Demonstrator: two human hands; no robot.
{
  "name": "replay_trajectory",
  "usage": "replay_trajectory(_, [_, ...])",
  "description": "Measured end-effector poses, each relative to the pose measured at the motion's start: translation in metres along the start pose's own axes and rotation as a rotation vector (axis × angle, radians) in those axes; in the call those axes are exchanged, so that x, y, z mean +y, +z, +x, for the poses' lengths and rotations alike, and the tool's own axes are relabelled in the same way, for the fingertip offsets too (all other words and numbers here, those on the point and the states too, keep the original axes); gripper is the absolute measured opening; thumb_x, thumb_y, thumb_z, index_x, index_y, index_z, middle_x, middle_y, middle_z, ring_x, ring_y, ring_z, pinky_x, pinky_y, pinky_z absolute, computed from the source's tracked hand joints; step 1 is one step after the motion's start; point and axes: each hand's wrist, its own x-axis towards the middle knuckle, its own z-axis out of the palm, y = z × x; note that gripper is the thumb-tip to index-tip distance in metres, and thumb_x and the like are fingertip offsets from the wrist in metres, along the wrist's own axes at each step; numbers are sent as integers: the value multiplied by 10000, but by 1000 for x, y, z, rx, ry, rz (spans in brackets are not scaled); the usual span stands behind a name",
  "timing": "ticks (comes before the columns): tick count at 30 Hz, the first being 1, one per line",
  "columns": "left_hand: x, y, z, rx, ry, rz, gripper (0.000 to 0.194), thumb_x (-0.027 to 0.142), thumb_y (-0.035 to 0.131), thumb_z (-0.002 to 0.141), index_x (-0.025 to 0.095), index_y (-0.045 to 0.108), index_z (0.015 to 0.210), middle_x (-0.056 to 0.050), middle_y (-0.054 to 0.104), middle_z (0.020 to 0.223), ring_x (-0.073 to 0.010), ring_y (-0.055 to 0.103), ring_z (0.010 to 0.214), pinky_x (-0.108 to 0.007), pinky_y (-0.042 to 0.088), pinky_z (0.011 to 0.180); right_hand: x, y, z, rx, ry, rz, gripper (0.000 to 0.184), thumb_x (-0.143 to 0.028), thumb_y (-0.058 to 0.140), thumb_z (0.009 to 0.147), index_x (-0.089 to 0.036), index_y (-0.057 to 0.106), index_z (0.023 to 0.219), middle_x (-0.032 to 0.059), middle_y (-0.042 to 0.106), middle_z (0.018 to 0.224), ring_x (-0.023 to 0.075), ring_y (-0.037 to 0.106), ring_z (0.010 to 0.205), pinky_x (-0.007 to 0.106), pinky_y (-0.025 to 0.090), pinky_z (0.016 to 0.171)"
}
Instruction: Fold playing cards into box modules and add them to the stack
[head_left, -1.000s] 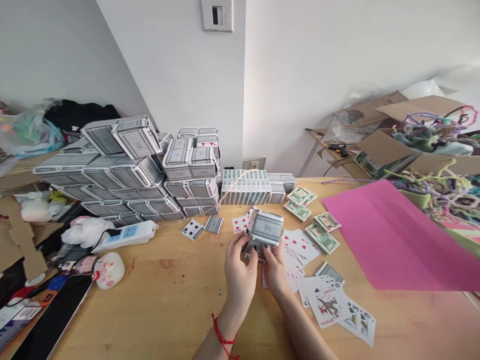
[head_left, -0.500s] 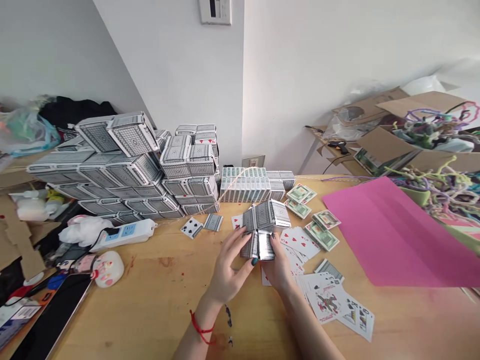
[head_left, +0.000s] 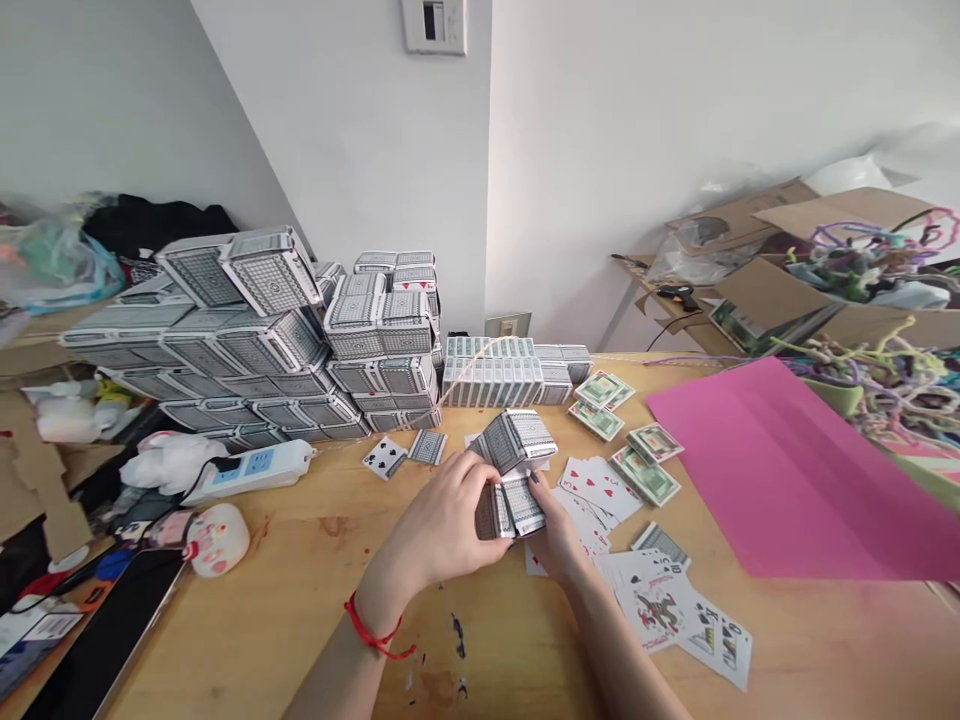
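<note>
Between my hands, above the table, is a hinged block folded from grey-patterned playing cards (head_left: 523,503), its two box-like halves bent apart. My left hand (head_left: 448,515), with a red cord at the wrist, grips its left side, fingers over the top and thumb below. My right hand (head_left: 561,535) holds the lower right side, thumb on the front face. The far half (head_left: 516,440) tilts up and back. Loose heart cards (head_left: 600,488) lie just right of the block, and a joker card (head_left: 656,605) lies nearer me on the right.
Stacked card blocks (head_left: 262,345) rise at the back left beside a white power strip (head_left: 255,470). A row of green-and-white card packs (head_left: 491,370) stands behind my hands. Pink paper (head_left: 802,480) covers the right side, below a cardboard box (head_left: 862,260). A dark tablet (head_left: 105,635) lies front left.
The block has turned and its far half has swung left. My left hand has rolled over its left side, wrist moving left. The right thumb has shifted on the front face.
</note>
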Motion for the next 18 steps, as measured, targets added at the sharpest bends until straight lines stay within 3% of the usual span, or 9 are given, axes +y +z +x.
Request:
replay_trajectory(5, [0,2,-3,2,-65,-65,388,216,630,635,232,487,995,-39,519,1046,-216,539,936,-335,474,779,-1,0,0,-6,15,30,358,-346,596,760,-222,555,1094,2,664,963,200,590,901,286,437,770])
replay_trajectory(18, [-6,3,-2,20,-79,-226,403,193,655,597,227,510,972,-29,543,1022,-193,515,932,-305,456,796,1,-3,2,19,130,98,321,-372,606,756,-193,593,1022,19,698,849,204,632,771,307,446,717])
